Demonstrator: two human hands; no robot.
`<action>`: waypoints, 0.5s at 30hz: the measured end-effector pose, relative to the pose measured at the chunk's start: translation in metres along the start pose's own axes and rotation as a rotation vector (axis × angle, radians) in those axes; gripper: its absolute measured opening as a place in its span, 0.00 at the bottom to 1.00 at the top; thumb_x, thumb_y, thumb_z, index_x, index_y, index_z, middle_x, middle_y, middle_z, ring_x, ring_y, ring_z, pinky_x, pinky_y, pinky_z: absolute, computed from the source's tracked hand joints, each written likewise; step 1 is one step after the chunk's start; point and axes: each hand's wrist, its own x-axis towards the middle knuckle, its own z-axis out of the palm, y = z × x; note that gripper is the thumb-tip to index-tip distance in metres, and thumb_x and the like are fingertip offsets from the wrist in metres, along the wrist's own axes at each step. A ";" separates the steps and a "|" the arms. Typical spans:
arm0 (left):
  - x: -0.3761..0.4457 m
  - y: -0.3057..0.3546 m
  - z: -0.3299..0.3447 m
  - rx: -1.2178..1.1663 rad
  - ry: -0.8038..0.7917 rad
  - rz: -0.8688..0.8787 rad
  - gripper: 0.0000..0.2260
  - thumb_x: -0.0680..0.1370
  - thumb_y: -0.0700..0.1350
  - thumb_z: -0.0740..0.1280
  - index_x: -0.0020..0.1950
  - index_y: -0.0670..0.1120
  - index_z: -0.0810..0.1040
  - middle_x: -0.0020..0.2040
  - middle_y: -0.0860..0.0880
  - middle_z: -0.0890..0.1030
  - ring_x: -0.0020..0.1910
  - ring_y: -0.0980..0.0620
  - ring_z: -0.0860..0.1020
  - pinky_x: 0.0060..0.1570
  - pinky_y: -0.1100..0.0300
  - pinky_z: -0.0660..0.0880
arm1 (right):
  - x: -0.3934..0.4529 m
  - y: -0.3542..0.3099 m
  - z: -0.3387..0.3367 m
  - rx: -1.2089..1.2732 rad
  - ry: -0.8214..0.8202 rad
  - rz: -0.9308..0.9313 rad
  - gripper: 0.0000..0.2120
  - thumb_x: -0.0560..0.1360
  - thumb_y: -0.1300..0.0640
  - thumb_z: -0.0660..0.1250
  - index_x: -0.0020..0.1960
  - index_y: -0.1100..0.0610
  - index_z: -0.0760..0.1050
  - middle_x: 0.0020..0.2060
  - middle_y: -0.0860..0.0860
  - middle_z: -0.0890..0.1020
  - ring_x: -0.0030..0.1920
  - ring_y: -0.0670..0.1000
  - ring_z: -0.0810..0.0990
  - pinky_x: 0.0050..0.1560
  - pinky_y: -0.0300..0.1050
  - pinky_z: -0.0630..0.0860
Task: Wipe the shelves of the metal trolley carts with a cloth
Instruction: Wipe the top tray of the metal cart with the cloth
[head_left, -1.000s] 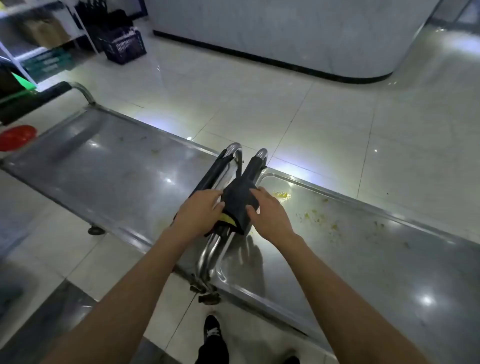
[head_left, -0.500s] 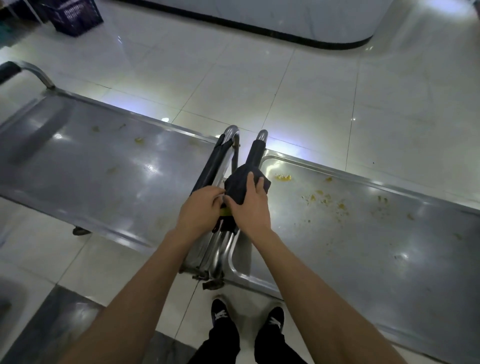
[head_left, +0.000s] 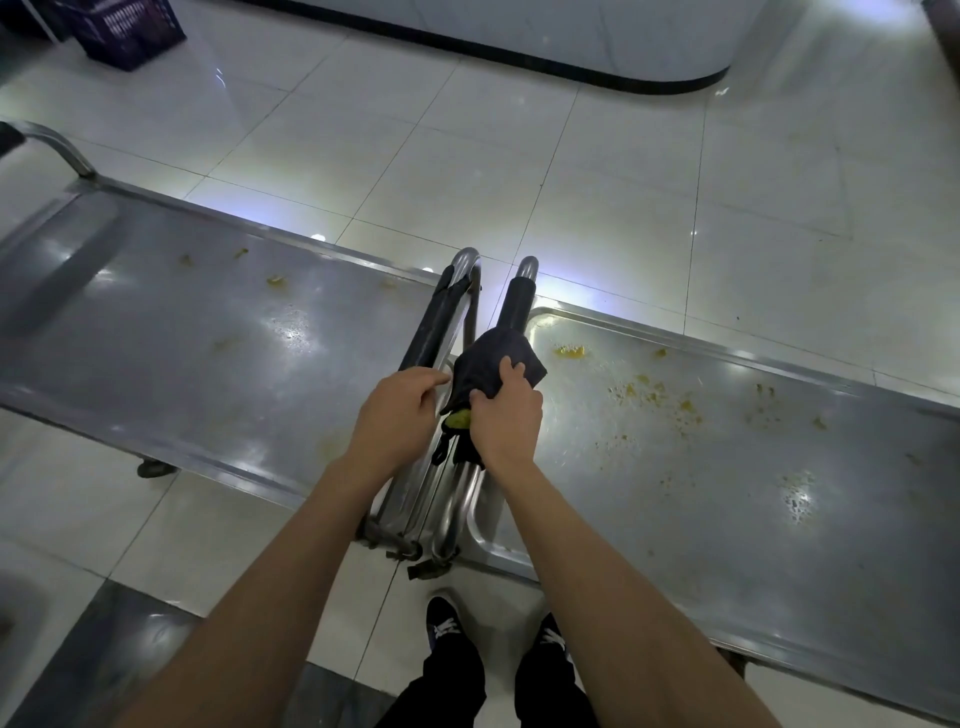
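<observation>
I'm standing btwn two steel trolley carts, handles side by side in front of me. My right hand (head_left: 506, 415) has the dark cloth (head_left: 491, 370) pinched, fingers curled over it and thumb under, bunched on top of the right cart's handle (head_left: 514, 306). There's a yellow bit (head_left: 459, 418) showing at the cloth's lower edge, can't tell if it's food muck or part of the cloth. My left hand (head_left: 396, 415) sits w/ fingers curled on the left cart's handle (head_left: 439, 325), just beside the cloth; whether it also touches the cloth I can't tell.

Progress, best guess: barely started, if at all. The right cart's top shelf (head_left: 727, 467) is still scattered w/ yellow crumbs (head_left: 652, 391) and a bigger yellow blob (head_left: 569, 352) near the handle end, plus smears further right. The left cart's top shelf (head_left: 208, 338) has fewer bits, a few specks along the far edge, e.g. one (head_left: 276, 281), and wet-looking patches. No clear wiped strip on either.

Still to do: get cloth down onto a shelf, prob. the right one as it's dirtiest and closest, sweep the crumbs off, then the left. Lower shelves aren't visible from here, so can't say abt those.
</observation>
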 end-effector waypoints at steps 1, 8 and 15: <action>0.000 0.001 0.000 -0.002 -0.004 0.005 0.16 0.82 0.37 0.59 0.67 0.43 0.79 0.65 0.47 0.80 0.63 0.48 0.78 0.65 0.51 0.75 | -0.002 0.000 0.000 0.022 0.019 0.002 0.26 0.79 0.59 0.66 0.76 0.57 0.65 0.76 0.55 0.67 0.68 0.59 0.72 0.67 0.49 0.72; 0.003 0.003 -0.001 0.018 -0.028 0.046 0.15 0.82 0.38 0.60 0.66 0.44 0.79 0.64 0.47 0.81 0.62 0.48 0.78 0.63 0.48 0.75 | -0.006 -0.002 -0.004 0.234 0.097 0.074 0.21 0.78 0.62 0.69 0.70 0.59 0.75 0.67 0.56 0.77 0.66 0.57 0.77 0.67 0.52 0.75; 0.007 0.005 0.002 0.020 -0.036 0.041 0.14 0.82 0.40 0.61 0.66 0.46 0.79 0.63 0.48 0.81 0.61 0.48 0.78 0.61 0.49 0.77 | -0.008 -0.005 -0.017 0.221 0.111 0.121 0.19 0.80 0.62 0.67 0.70 0.55 0.75 0.67 0.52 0.78 0.65 0.52 0.77 0.69 0.41 0.70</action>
